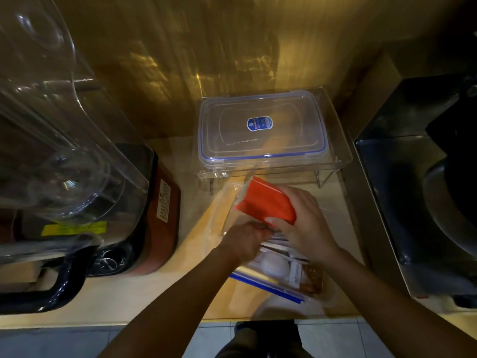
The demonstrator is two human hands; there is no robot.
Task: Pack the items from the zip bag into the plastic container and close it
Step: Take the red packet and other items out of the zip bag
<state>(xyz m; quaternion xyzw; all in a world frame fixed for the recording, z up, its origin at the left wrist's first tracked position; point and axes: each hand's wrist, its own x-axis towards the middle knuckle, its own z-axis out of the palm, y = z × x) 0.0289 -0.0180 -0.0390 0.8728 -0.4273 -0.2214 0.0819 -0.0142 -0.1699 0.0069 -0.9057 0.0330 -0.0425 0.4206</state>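
Wooden counter: right hand fingers clamped on orange packet (left hand unclear).

Blender left on wooden counter; steel stove right.

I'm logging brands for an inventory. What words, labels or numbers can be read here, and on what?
None can be read.
Blue sticker on the container lid: print too small and blurred.
White label on the red appliance: rows of small characters, illegible.
Yellow label on the appliance's front: blurred.
Orange packet in the right hand: no text shows.
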